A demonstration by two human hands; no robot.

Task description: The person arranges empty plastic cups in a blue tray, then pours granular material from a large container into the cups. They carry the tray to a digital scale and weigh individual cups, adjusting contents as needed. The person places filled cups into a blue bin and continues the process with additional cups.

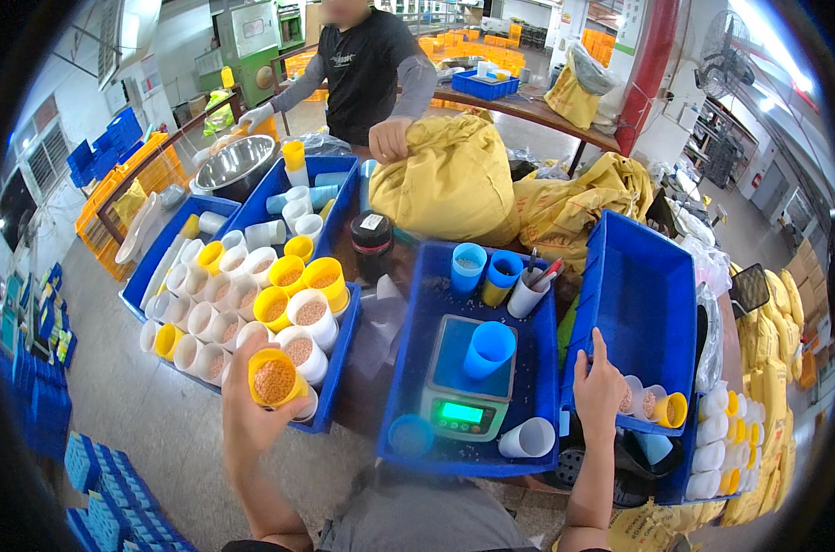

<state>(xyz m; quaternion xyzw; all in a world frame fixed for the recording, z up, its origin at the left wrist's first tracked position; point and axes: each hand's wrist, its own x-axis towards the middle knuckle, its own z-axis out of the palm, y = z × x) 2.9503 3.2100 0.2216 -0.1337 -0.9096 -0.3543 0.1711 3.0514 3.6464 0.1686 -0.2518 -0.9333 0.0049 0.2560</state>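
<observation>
My left hand point(252, 407) grips a yellow cup point(273, 378) full of orange-pink pellets, beside a blue tray point(341, 366) crowded with white and yellow pellet-filled cups. My right hand point(599, 390), index finger extended and holding nothing, is at the near left edge of another blue bin point(638, 297), beside two white cups and a yellow cup point(670, 410) with pellets. Between my hands, a digital scale point(469, 414) with a lit green display carries a blue cup point(490, 350). It sits in a blue tray point(398, 352) with a white cup point(528, 438) lying tilted at the near right.
A person point(362, 69) across the table holds a yellow sack point(445, 179). A black-lidded jar point(371, 234) stands between the trays. Blue cups point(468, 269) and a white pen cup point(528, 293) stand behind the scale. A steel bowl point(237, 162) is at the back left; stacked cups point(707, 459) are at the right.
</observation>
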